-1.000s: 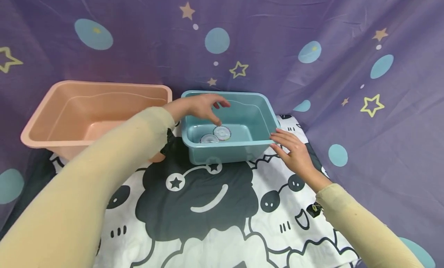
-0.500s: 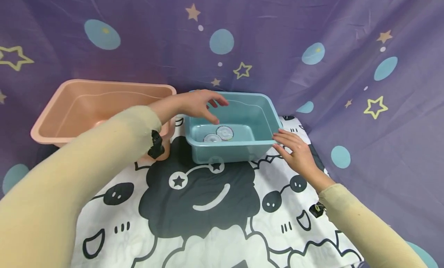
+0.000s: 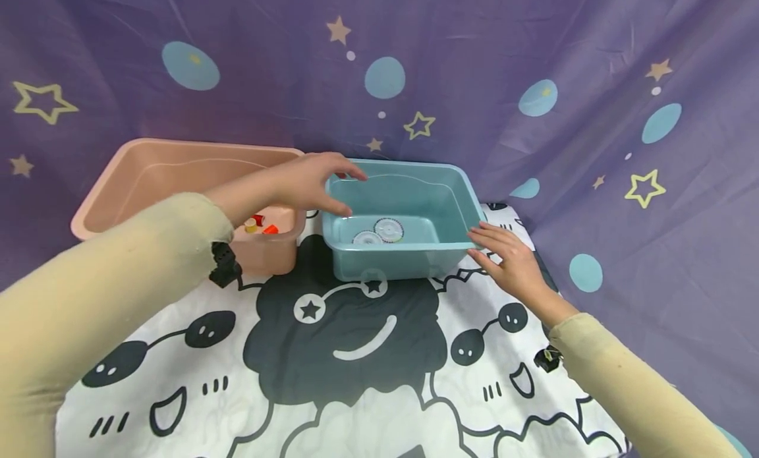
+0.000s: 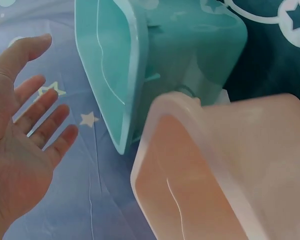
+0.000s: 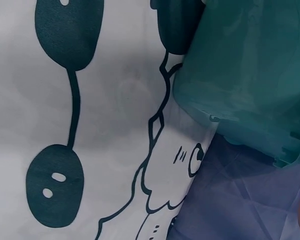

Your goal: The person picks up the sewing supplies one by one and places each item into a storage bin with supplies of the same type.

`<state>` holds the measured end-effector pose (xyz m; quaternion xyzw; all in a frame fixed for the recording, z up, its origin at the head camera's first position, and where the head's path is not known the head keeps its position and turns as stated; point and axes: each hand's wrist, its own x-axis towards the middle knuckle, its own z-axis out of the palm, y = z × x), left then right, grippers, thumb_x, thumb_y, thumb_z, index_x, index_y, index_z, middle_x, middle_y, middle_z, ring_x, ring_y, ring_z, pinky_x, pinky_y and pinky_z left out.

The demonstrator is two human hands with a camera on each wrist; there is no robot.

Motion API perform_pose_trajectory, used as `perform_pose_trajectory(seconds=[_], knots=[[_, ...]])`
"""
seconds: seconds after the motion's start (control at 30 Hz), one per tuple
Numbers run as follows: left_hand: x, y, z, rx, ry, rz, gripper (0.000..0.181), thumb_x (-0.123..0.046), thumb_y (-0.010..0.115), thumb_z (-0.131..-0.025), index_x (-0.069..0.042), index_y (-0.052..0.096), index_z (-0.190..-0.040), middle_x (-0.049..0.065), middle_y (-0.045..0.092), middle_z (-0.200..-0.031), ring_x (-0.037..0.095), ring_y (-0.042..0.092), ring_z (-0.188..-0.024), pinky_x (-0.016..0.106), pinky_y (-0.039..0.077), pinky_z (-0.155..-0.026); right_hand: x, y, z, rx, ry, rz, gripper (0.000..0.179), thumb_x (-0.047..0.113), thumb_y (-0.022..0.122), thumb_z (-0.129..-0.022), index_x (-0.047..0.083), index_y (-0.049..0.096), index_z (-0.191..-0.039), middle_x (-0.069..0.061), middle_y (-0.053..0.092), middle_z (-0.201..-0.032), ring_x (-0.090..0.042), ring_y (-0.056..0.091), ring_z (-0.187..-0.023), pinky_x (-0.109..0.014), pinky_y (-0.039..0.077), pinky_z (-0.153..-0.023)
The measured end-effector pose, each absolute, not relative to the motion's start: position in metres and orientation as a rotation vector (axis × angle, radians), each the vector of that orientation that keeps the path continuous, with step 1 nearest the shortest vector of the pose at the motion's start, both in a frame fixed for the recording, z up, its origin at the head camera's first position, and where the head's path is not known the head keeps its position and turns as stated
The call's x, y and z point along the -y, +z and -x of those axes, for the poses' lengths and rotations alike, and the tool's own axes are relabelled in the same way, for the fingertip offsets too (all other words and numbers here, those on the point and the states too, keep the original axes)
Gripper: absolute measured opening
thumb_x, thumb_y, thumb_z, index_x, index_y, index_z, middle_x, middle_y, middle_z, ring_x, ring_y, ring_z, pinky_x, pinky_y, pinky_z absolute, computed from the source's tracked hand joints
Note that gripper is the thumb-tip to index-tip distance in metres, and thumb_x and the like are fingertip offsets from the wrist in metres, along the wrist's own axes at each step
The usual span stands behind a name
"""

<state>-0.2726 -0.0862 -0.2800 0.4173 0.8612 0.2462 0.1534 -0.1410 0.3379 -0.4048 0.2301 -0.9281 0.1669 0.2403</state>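
Observation:
My left hand hovers over the gap between the two tubs, its fingers spread and holding nothing. The left wrist view shows that hand palm-on, beside the rims. My right hand rests its straight fingers on the right front corner of the blue tub. Two round clear discs with coloured beaded edges lie on the blue tub's floor. Inside the pink tub are small red pieces and a small yellow piece; my left forearm hides part of that tub.
Both tubs stand side by side on a black-and-white cartoon cloth. Behind them hangs a purple curtain with stars and blue dots, close to their back rims. The curtain also runs down the right side.
My left hand has moved left, from over the blue tub towards the pink one, uncovering the small red and yellow pieces. My right hand stays at the blue tub's corner.

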Motion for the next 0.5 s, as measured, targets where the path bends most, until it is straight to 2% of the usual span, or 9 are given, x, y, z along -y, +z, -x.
perform_pose_trajectory(seconds=[0.17,0.3,0.5], knots=[[0.101,-0.281,0.265,-2.559,0.646,-1.243,0.065,-0.028,0.082,-0.095,-0.009,0.058,-0.152,0.016,0.054,-0.153,0.036,0.051,-0.141,0.06,0.045,-0.115,-0.337,-0.399,0.147,2.531,0.447,-0.645,0.047,0.01,0.088,-0.086,0.006,0.076,-0.132,-0.012,0.073,-0.137,-0.036,0.064,-0.133,-0.06,0.048,-0.112],[0.11,-0.28,0.258,-2.634,0.597,-1.249,0.061,-0.029,0.081,-0.095,-0.007,0.061,-0.149,0.018,0.056,-0.151,0.039,0.052,-0.139,0.061,0.045,-0.114,-0.338,-0.393,0.147,2.533,0.447,-0.648,0.049,0.01,0.088,-0.086,0.007,0.075,-0.133,-0.012,0.072,-0.138,-0.036,0.063,-0.135,-0.06,0.049,-0.109],[0.124,-0.279,0.247,-2.739,0.522,-1.258,0.058,-0.028,0.081,-0.094,-0.005,0.065,-0.145,0.018,0.058,-0.146,0.039,0.051,-0.137,0.059,0.043,-0.116,-0.338,-0.383,0.143,2.582,0.412,-0.598,0.049,0.011,0.087,-0.087,0.008,0.074,-0.135,-0.012,0.071,-0.14,-0.037,0.061,-0.137,-0.061,0.047,-0.112]])
